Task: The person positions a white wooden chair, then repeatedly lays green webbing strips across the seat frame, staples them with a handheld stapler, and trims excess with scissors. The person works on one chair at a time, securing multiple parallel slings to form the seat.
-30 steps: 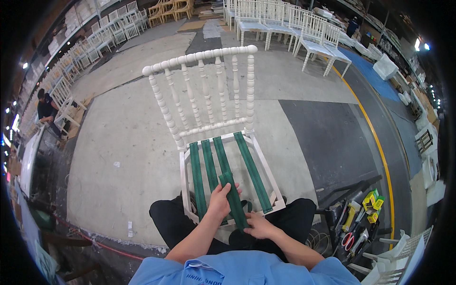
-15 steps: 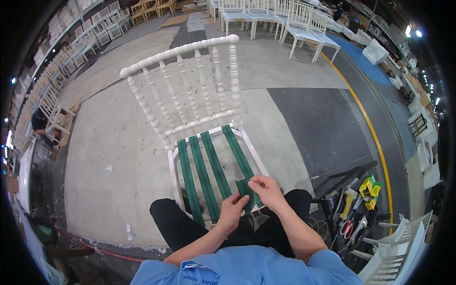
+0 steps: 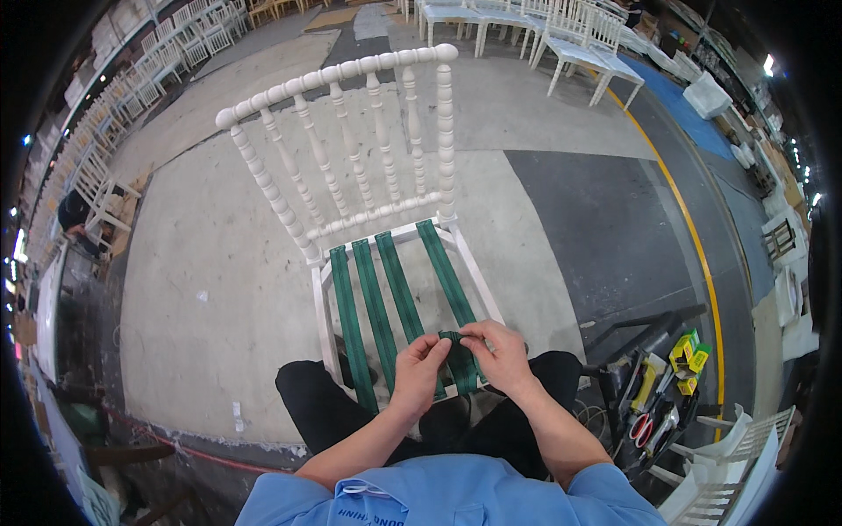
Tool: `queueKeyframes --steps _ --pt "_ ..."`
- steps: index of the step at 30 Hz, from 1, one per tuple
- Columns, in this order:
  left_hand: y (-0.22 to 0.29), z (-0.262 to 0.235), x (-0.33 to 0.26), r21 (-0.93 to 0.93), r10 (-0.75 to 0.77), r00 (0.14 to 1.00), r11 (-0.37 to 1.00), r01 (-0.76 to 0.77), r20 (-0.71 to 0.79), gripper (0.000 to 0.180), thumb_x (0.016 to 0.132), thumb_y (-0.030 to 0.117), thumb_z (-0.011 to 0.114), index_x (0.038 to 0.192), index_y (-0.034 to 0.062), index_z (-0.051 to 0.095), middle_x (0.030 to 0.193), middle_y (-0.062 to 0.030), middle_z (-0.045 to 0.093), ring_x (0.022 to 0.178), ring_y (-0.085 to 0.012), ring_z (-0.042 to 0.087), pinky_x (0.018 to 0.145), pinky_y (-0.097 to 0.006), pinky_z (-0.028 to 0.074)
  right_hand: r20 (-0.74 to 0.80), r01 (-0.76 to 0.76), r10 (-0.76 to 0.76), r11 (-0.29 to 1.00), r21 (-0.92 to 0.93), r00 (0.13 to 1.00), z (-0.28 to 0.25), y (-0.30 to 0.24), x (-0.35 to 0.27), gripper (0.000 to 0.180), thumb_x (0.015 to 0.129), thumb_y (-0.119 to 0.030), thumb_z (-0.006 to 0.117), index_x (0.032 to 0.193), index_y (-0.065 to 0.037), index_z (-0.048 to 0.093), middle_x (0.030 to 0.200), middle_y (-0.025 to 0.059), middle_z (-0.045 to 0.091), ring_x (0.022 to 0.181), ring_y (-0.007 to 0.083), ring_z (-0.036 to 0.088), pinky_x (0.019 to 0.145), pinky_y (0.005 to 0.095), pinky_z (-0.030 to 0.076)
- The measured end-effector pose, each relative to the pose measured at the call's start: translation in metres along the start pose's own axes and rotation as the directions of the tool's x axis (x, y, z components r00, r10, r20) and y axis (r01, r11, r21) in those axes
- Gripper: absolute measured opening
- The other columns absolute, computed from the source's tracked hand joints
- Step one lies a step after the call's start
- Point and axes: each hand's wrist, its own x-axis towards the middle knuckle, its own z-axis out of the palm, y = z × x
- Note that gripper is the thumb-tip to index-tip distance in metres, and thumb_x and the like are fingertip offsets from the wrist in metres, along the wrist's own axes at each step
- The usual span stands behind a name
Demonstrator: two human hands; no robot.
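A white wooden chair [image 3: 445,140] with a turned spindle back stands in front of me, its seat frame at my knees. Several green webbing straps [image 3: 350,329] run from the back rail to the front of the open seat. Over the front right of the seat, my left hand [image 3: 421,368] and my right hand [image 3: 500,355] pinch the upper edge of a loose green webbing end [image 3: 458,364] between thumbs and fingers. This end hangs down toward the front rail, beside the rightmost strap. The fingers partly cover its top edge.
At my right, a dark stand holds red-handled scissors [image 3: 641,430], a yellow-handled tool [image 3: 648,386] and yellow-green boxes [image 3: 687,351]. White chairs [image 3: 588,54] stand at the back and along the left. A white chair [image 3: 732,469] lies at lower right. Another person [image 3: 74,215] is at far left.
My left hand has moved up to the top edge of the loose webbing end, level with my right hand. The webbing's top now looks folded or bunched between the fingers. The view has shifted slightly.
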Motion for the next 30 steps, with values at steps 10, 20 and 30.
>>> queueKeyframes --steps 10,20,30 --pt "0.014 0.0 0.04 0.695 0.495 0.863 0.587 -0.415 0.098 0.014 0.093 0.004 0.077 0.107 0.0024 0.075 0.096 -0.0084 0.07 0.09 -0.0203 0.069 0.083 -0.034 0.055 0.082 0.076 -0.07 0.995 -0.071 0.994 0.008 0.033 0.043 0.013 0.091 -0.003 0.076 0.104 -0.003 0.075 0.1 0.0127 0.072 0.088 0.0309 0.072 0.075 0.0384 0.056" --pt "0.008 -0.04 0.158 0.787 0.566 0.823 0.491 -0.374 0.038 0.017 0.091 0.009 0.077 0.106 0.002 0.073 0.098 -0.0144 0.073 0.09 -0.0319 0.071 0.081 -0.041 0.056 0.229 0.075 -0.04 0.986 -0.147 0.973 0.062 0.105 0.152 0.009 0.093 -0.007 0.071 0.101 -0.003 0.072 0.1 0.0156 0.069 0.094 0.0372 0.069 0.081 0.0436 0.055" --pt "-0.011 -0.083 0.216 0.933 0.598 0.792 0.202 -0.299 0.124 0.039 0.09 0.009 0.075 0.129 0.0053 0.068 0.128 -0.0147 0.068 0.128 -0.0437 0.056 0.112 -0.055 0.043 0.181 -0.067 0.167 0.885 -0.461 0.969 0.153 0.206 0.299 0.01 0.09 -0.012 0.071 0.091 -0.004 0.078 0.096 0.019 0.076 0.096 0.0356 0.072 0.086 0.0447 0.057"
